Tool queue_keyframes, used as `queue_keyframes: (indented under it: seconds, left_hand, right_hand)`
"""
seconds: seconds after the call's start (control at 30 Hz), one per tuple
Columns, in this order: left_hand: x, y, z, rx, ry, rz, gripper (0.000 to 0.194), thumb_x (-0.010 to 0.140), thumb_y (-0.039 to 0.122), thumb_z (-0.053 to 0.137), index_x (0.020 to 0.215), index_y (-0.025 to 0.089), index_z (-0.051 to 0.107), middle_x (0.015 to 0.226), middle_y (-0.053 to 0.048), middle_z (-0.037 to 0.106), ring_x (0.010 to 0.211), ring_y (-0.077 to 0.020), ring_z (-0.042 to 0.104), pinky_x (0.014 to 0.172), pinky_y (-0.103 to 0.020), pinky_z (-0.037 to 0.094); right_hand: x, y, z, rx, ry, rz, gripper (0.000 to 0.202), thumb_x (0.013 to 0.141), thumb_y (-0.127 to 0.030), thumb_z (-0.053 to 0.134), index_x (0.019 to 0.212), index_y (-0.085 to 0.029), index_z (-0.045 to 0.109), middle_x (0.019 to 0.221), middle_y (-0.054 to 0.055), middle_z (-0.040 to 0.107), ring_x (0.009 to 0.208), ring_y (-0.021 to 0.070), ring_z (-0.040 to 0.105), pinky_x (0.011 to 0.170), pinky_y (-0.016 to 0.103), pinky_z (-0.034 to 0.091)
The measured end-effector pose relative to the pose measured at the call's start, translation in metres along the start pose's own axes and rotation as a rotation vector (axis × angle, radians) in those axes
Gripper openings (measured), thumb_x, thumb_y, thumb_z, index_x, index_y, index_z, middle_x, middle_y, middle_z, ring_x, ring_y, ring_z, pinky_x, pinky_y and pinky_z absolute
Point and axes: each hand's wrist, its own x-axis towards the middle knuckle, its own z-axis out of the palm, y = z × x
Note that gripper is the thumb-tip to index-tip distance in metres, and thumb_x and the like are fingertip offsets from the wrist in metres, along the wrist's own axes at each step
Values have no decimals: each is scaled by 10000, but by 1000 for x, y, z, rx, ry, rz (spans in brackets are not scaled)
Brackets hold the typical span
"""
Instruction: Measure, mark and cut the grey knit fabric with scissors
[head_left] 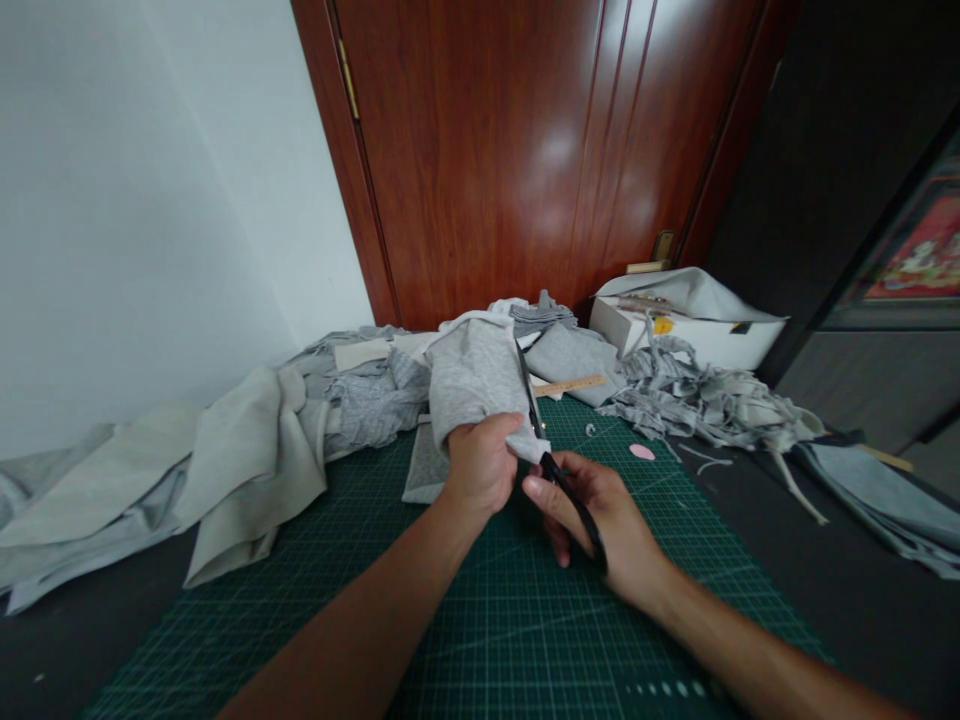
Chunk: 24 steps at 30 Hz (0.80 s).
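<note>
My left hand [484,465] grips a piece of light grey fabric [472,375], holding it up above the green cutting mat [510,620]. My right hand [592,510] is closed around the black handles of a pair of scissors [531,390]. The blades point away from me along the fabric's right edge, and a small flap of cloth lies over them near the pivot. Whether the blades are parted cannot be made out. Below and behind my left hand, a folded grey fabric piece [424,465] rests on the mat.
Grey and beige cloth pieces [247,450] pile up on the left. A wooden ruler [570,386] lies behind the scissors. To the right are a tangle of fabric strips [697,390], a white box [712,340], a pink oval piece [642,452] and stacked cloth [885,500]. A wooden door [487,150] stands behind.
</note>
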Motion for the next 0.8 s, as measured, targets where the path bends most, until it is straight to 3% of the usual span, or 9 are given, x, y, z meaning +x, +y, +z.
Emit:
queue_keyframes:
  seconds: [0.43, 0.63, 0.8]
  left_hand:
    - [3, -3, -2, -38, -45, 22, 468, 468, 130, 767, 927, 191, 698, 822, -22, 730, 853, -257, 720, 813, -356, 524]
    - [2, -3, -2, -19, -25, 9, 420, 456, 129, 776, 862, 183, 682, 687, 16, 667, 742, -227, 692, 764, -343, 525]
    - [1, -6, -4, 43, -2, -12, 385, 482, 155, 775, 855, 181, 682, 681, 17, 660, 653, -203, 655, 629, -313, 491]
  right_hand:
    - [0, -6, 3, -24, 24, 46, 505, 737, -619, 840, 879, -199, 597, 462, -106, 498, 336, 84, 413, 323, 193, 371]
    - [0, -3, 3, 12, 36, 48, 530, 699, -598, 882, 887, -195, 594, 455, -113, 494, 334, 78, 409, 315, 184, 371]
    - [1, 2, 2, 39, 34, 28, 511, 723, -586, 878, 877, -190, 593, 455, -101, 523, 333, 77, 426, 319, 178, 384]
